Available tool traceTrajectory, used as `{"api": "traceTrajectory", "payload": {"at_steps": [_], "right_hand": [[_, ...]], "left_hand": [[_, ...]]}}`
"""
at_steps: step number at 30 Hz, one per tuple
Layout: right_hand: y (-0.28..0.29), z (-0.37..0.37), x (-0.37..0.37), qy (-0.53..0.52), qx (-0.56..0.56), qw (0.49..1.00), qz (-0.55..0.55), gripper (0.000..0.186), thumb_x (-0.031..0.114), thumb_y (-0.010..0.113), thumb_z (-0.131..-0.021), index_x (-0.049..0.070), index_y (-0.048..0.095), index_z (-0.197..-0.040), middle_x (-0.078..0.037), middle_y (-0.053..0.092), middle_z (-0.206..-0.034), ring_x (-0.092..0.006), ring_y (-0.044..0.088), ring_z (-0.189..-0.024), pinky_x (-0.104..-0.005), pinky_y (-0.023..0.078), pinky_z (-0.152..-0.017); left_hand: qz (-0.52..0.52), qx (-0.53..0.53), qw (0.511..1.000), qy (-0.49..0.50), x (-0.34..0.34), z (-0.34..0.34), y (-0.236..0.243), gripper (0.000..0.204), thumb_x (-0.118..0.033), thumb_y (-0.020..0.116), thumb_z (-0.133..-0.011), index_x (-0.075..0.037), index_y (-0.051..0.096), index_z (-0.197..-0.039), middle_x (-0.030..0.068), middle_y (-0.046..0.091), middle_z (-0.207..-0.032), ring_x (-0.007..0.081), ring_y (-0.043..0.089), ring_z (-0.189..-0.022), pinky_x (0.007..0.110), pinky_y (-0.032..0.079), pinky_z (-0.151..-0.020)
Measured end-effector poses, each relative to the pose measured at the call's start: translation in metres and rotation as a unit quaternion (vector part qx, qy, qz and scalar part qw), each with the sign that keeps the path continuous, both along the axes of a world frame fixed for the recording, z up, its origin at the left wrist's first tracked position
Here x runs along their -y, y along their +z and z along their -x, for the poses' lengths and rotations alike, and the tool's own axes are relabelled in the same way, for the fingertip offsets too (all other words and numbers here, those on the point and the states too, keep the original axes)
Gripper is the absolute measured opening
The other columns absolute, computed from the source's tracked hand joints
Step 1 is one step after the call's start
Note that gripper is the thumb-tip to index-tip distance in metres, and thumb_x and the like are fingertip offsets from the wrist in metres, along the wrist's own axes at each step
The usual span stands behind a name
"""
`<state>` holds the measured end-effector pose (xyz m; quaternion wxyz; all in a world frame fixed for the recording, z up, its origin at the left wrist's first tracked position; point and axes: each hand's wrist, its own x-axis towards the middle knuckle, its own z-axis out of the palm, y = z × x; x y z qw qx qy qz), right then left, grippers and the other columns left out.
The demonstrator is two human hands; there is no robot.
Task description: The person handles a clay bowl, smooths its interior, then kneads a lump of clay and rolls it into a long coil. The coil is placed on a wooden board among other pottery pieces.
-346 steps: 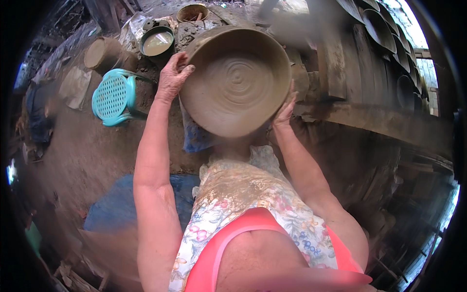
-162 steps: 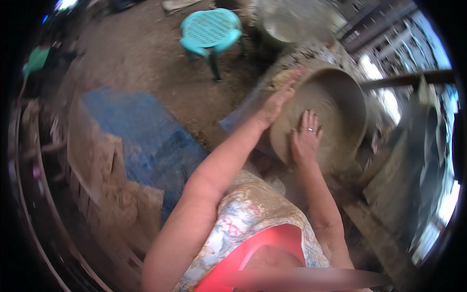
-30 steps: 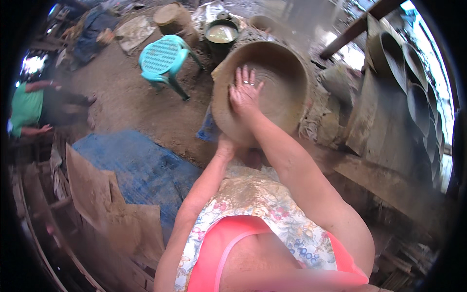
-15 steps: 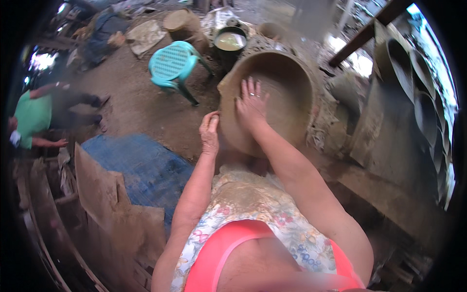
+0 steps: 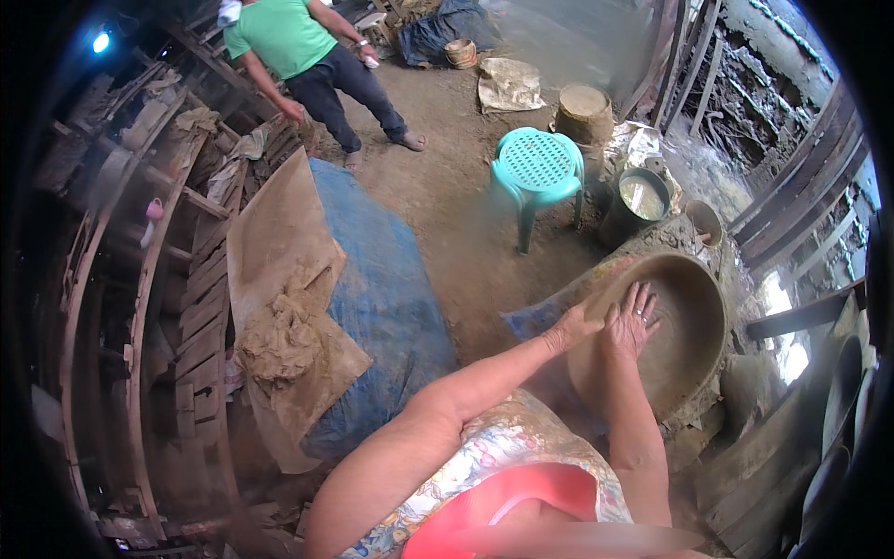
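A big round clay bowl (image 5: pixel 694 321) sits tilted on a muddy base at the right. My right hand (image 5: pixel 631 321), with a ring on one finger, lies flat with spread fingers on the bowl's inner wall. My left hand (image 5: pixel 575 326) presses against the outside of the bowl's near rim, opposite the right hand. Both hands are smeared with wet clay. Neither hand closes around anything.
A turquoise plastic stool (image 5: pixel 537 172) stands behind the bowl, next to a dark bucket of pale liquid (image 5: pixel 641 200). A lump of clay (image 5: pixel 279 340) lies on a board over a blue tarp (image 5: pixel 391 307). A person in a green shirt (image 5: pixel 298 47) stands at the far left.
The view has swung left, so the bowl now sits at the right. My left hand has gone from beside the bowl to its outer rim. The right hand stays inside.
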<state>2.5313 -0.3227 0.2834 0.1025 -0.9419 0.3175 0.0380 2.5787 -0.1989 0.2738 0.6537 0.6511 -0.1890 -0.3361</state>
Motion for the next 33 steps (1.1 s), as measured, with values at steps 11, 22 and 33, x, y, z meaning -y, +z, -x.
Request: {"api": "traceTrajectory", "payload": {"at_steps": [11,22,33], "right_hand": [[-0.001,-0.007,0.001,-0.024,0.015,1.0,-0.007,0.06,0.034,0.037,-0.093,0.015,0.018,-0.147,-0.005,0.012,-0.153,-0.028,0.012,-0.141,-0.0606,0.014,-0.107],[0.0,-0.015,-0.004,-0.054,0.02,0.998,0.012,0.059,0.036,0.038,-0.093,0.014,0.023,-0.145,-0.005,0.013,-0.153,-0.0265,0.014,-0.14,-0.0598,0.016,-0.107],[0.0,-0.009,-0.003,-0.038,0.005,0.999,0.01,0.06,0.036,0.035,-0.093,0.014,0.019,-0.146,-0.005,0.013,-0.153,-0.0262,0.012,-0.141,-0.0596,0.016,-0.107]], "left_hand": [[0.02,0.044,0.999,-0.007,0.01,-0.017,-0.017,0.063,-0.014,0.058,-0.079,0.0,0.037,-0.136,0.0148,0.051,-0.127,0.021,0.047,-0.117,0.031,0.035,-0.101],[-0.087,0.12,0.988,0.036,0.006,-0.023,-0.01,0.053,-0.015,0.063,-0.074,0.0,0.051,-0.124,0.0165,0.063,-0.11,0.0205,0.059,-0.101,0.031,0.044,-0.09],[-0.19,0.086,0.976,0.066,-0.031,0.035,-0.023,0.053,-0.021,0.067,-0.076,0.0,0.05,-0.121,0.0193,0.063,-0.104,0.0297,0.061,-0.098,0.036,0.047,-0.084]]}}
